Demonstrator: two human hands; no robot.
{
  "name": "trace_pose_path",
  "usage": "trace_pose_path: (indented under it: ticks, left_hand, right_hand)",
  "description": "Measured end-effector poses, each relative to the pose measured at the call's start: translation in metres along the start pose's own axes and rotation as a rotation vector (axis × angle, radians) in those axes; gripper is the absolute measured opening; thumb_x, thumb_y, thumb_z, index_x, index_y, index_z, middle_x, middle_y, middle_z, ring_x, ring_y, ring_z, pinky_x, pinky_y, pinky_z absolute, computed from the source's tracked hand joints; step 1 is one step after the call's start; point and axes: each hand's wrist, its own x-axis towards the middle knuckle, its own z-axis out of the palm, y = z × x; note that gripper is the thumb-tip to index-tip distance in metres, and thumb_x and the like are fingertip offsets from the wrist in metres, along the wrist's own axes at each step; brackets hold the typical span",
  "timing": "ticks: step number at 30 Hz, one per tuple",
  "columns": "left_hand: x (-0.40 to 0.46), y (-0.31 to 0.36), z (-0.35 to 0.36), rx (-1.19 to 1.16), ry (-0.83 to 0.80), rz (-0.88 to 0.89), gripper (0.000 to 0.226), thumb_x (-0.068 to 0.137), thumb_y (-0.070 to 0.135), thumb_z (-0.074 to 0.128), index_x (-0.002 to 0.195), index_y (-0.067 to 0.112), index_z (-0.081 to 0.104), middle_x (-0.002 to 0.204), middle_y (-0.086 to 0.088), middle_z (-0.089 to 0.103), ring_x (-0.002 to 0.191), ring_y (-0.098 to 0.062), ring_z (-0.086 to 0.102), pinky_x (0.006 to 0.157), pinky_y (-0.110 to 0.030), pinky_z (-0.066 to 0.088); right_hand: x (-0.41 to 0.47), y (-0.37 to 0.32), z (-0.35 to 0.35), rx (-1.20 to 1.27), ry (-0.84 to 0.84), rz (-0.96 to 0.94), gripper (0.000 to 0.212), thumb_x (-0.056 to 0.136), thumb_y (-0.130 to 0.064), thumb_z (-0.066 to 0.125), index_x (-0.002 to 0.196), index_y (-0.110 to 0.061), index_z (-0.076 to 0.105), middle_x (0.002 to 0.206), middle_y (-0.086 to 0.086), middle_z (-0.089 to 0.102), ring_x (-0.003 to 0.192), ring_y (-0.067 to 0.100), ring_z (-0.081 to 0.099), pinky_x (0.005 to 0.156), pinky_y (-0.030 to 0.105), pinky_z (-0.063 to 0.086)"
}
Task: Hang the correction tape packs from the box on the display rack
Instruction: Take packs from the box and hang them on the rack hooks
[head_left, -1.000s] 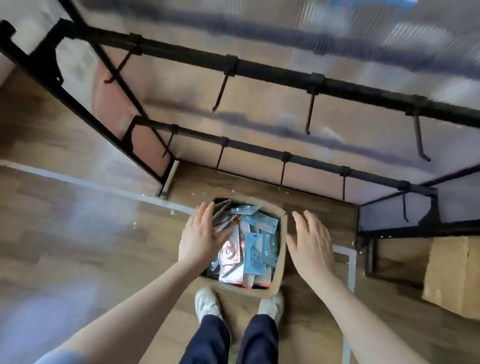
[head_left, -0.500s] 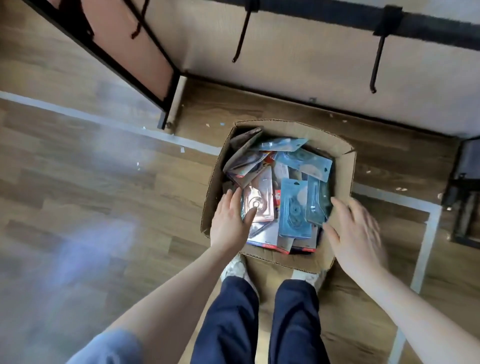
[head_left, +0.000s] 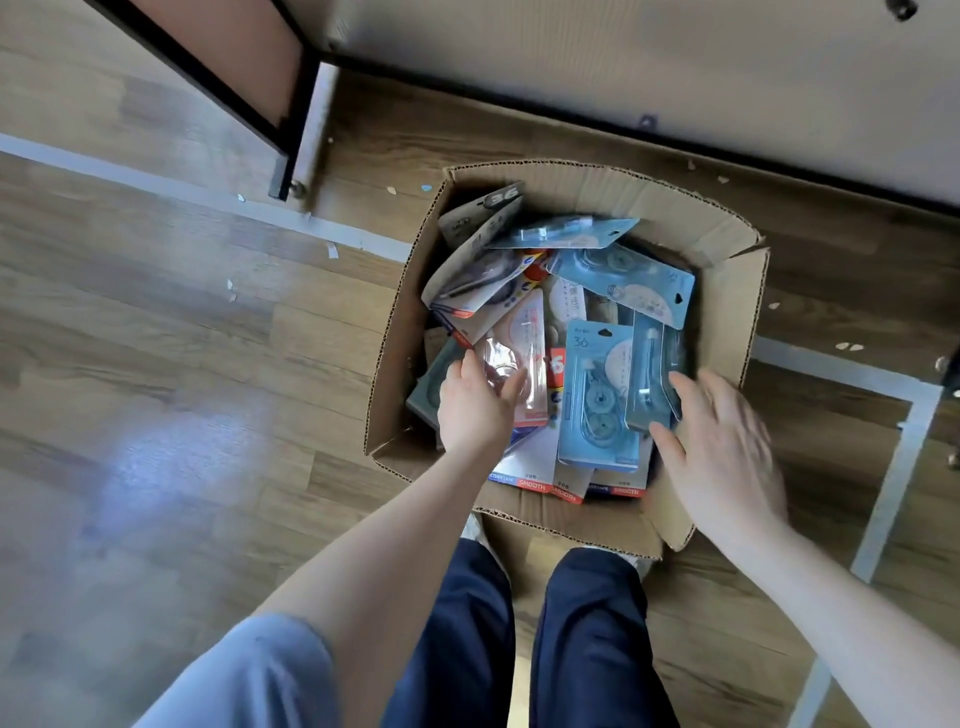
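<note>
The brown wood-plank floor (head_left: 156, 364) carries everything here, and the black metal frame of the display rack (head_left: 291, 130) stands on it just beyond and to the left of the open brown corrugated cardboard box (head_left: 395, 364), which serves as the landmark. That box sits directly ahead of the person's dark blue trouser legs (head_left: 519, 634) and is heaped with flat carded correction tape packs (head_left: 623, 280), blue, pink and grey, lying crossed over one another. At the box's near right side the right hand (head_left: 727, 447) is open, fingers spread and straight, its fingertips touching the edge of a light blue blister pack marked 36 (head_left: 597, 395) and the narrower blue pack beside it. At the box's near left side the left hand (head_left: 480, 402) reaches in with fingers loosely curved against a pink clear-fronted pack (head_left: 524, 353); it touches the pack but does not appear to grip it yet. None of the rack's hooks are visible, so hanging has apparently not begun. To pick well, each hand should probably pinch one top pack by its card edge, lift it straight out so neighbours do not snag, and turn the punched hole uppermost, ready for a hook
</note>
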Motion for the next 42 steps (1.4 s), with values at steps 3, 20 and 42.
trace_pose_path:
  ticks: [3, 20, 42]
  left_hand:
    - [0.006, 0.003, 0.006, 0.048, 0.042, -0.005, 0.046, 0.09, 0.051, 0.055, 0.105, 0.008, 0.049, 0.119, -0.011, 0.051, 0.114, -0.031, 0.045, 0.091, -0.04, 0.037]
    - [-0.027, -0.008, 0.038, -0.074, 0.177, 0.012, 0.028, 0.083, 0.032, 0.065, 0.097, 0.01, 0.057, 0.126, -0.006, 0.049, 0.118, -0.028, 0.044, 0.095, -0.041, 0.04]
    - [-0.033, -0.02, 0.009, -0.277, -0.088, -0.117, 0.046, 0.066, 0.019, 0.082, 0.093, 0.009, 0.046, 0.08, 0.004, 0.054, 0.076, -0.018, 0.056, 0.071, -0.036, 0.051]
  right_hand:
    - [0.005, 0.003, 0.004, 0.008, 0.019, -0.013, 0.052, 0.093, -0.027, 0.052, 0.14, -0.009, 0.039, 0.146, 0.017, 0.035, 0.135, 0.034, 0.035, 0.11, 0.045, 0.028]
    - [0.015, 0.007, 0.014, 0.028, 0.02, -0.068, 0.05, 0.093, -0.027, 0.053, 0.139, -0.009, 0.041, 0.146, 0.017, 0.036, 0.134, 0.034, 0.036, 0.108, 0.045, 0.032]
    - [0.033, -0.005, 0.008, 0.052, -0.083, -0.05, 0.051, 0.097, -0.029, 0.045, 0.142, -0.009, 0.033, 0.141, 0.011, 0.038, 0.126, 0.028, 0.041, 0.101, 0.039, 0.036]
